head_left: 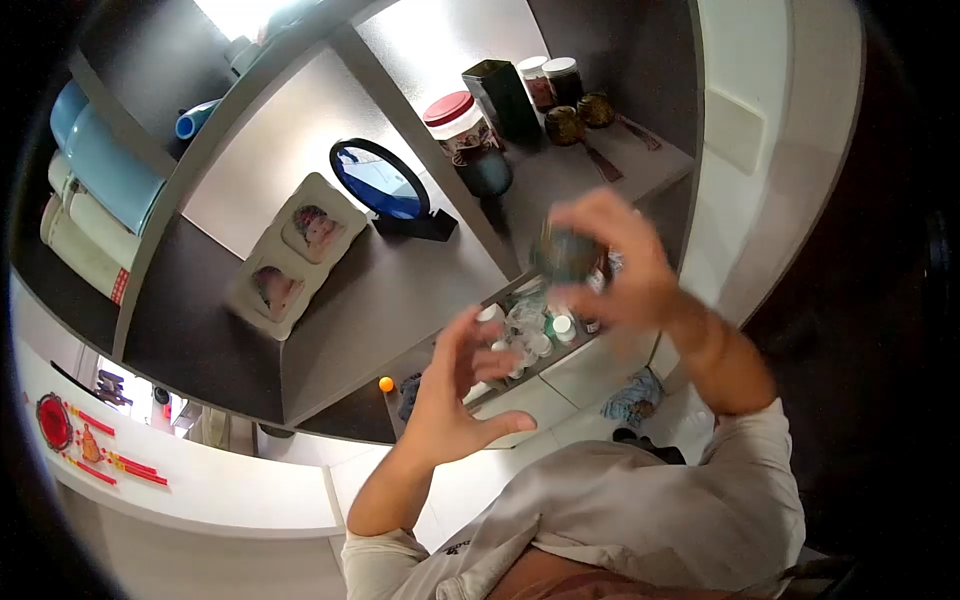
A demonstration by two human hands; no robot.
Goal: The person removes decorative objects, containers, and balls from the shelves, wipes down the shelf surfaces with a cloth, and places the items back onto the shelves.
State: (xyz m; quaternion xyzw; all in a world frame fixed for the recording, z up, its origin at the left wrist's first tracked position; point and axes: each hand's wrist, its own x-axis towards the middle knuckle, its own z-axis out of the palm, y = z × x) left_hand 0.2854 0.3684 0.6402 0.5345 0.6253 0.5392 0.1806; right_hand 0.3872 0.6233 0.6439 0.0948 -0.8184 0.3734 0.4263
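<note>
My right hand [630, 260] is curled around a dark greenish jar-like object [566, 250], which is smeared by motion, so its exact kind is unclear. My left hand [465, 395] hangs in the air at the lower left of it, fingers apart and nothing in them. Below both hands, an open drawer or lower shelf holds several small white-capped bottles [564, 328] and clear plastic packets [527, 318]. Behind the right hand, the upper shelf carries a red-lidded jar [468, 140], a dark green tin [502, 100] and two round ornaments with tassels [565, 126].
Two small lidded jars [561, 80] stand at the back of the shelf. In the middle compartment are a round mirror [380, 180] on a black stand and a double photo frame [300, 255]. Blue containers [105, 175] fill the left compartment. A patterned cloth [635, 398] lies on the floor.
</note>
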